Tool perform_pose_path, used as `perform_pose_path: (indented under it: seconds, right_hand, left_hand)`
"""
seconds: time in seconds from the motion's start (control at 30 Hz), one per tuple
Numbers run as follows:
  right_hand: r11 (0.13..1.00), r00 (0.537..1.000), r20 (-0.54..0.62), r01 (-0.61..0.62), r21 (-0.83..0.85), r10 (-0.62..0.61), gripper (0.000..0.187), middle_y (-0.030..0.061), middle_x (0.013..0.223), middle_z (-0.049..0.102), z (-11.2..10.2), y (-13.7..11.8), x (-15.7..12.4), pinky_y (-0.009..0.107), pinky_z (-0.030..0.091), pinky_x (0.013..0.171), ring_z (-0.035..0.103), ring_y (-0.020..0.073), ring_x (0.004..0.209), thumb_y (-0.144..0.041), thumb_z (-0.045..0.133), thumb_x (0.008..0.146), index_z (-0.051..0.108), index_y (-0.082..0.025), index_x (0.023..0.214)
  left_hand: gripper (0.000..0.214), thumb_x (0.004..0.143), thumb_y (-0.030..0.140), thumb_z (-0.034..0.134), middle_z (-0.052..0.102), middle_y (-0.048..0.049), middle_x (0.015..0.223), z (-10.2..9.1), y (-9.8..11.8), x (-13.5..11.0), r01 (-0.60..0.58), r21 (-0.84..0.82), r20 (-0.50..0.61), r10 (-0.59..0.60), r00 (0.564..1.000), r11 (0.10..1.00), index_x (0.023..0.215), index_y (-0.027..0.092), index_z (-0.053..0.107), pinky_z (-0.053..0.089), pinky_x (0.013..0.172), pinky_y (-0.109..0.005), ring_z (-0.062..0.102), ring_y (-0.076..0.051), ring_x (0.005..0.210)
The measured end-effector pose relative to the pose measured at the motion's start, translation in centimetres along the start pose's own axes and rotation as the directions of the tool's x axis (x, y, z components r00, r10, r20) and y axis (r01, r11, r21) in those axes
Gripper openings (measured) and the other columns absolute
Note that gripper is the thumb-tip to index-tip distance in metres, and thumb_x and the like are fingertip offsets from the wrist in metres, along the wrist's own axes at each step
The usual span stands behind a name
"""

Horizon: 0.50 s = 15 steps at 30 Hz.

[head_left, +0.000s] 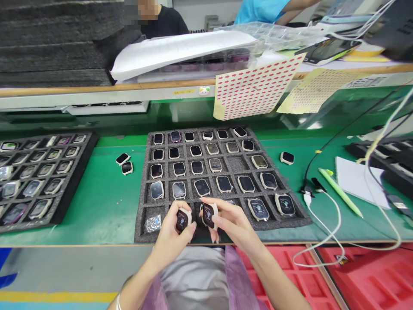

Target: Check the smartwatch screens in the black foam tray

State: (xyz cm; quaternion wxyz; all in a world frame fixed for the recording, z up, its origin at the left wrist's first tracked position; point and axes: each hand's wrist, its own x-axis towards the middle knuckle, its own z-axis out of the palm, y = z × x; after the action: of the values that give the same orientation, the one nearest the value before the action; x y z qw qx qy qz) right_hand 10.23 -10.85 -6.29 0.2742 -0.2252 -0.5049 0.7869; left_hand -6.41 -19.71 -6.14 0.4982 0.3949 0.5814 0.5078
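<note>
My left hand [177,228] is closed around a smartwatch body [182,219] with a pale case and a lit dark screen. Another strapless smartwatch [209,214], also lit, is gripped between the thumb and fingers of my right hand [230,219]. Both are held side by side over the near edge of a black foam tray [238,163]. Rows of similar watches fill most of its compartments, and a small clear plastic bag [152,224] lies in the near left one. My hands hide part of the nearest row.
More watches sit in a foam tray [61,206] at left. Loose watches [127,167] lie on the green bench beside the middle tray. To the right are white cables [338,224], a green pen [342,193] and paper [361,178]. Sticker sheets [254,90] hang from the shelf; people are behind it.
</note>
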Motion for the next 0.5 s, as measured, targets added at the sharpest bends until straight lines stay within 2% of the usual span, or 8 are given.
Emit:
perform_pose_path:
  seconds: [0.17, 0.33, 0.5]
  right_hand:
    - [1.0, 1.0, 0.014, 0.007, 0.023, -0.007, 0.041, 0.0056, 0.085, 0.065, 0.12, -0.03, 0.05, 0.021, 0.05, 0.043, 0.06, 0.0116, 0.051, -0.029, 0.068, 0.083, 0.059, -0.017, 0.122]
    - [1.0, 1.0, -0.024, 0.011, 0.021, -0.011, 0.044, 0.0072, 0.093, 0.065, 0.31, -0.06, -0.05, 0.022, 0.05, 0.046, 0.06, 0.0114, 0.053, -0.029, 0.069, 0.082, 0.059, -0.019, 0.123]
    - [1.0, 1.0, -0.012, -0.002, 0.009, 0.002, 0.045, 0.0051, 0.08, 0.065, 0.06, 0.05, -0.03, 0.022, 0.049, 0.043, 0.059, 0.0121, 0.05, -0.03, 0.069, 0.082, 0.059, -0.017, 0.124]
  left_hand:
    - [0.021, 0.077, 0.012, 0.055, 0.042, 0.0079, 0.063, 0.06, 0.11, -0.05, -0.004, 0.021, -0.01, 0.004, 1.0, 1.0, 0.091, 0.022, 0.044, 0.033, 0.047, -0.02, 0.04, -0.008, 0.047]
    - [0.02, 0.079, 0.012, 0.054, 0.042, 0.0079, 0.063, 0.08, 0.3, -0.17, -0.007, 0.028, -0.008, 0.007, 1.0, 1.0, 0.092, 0.022, 0.042, 0.033, 0.048, -0.02, 0.04, -0.008, 0.047]
    - [0.02, 0.077, 0.012, 0.056, 0.041, 0.008, 0.064, 0.08, 0.36, -0.02, -0.001, 0.016, -0.027, 0.002, 1.0, 1.0, 0.09, 0.022, 0.043, 0.033, 0.047, -0.019, 0.04, -0.008, 0.047]
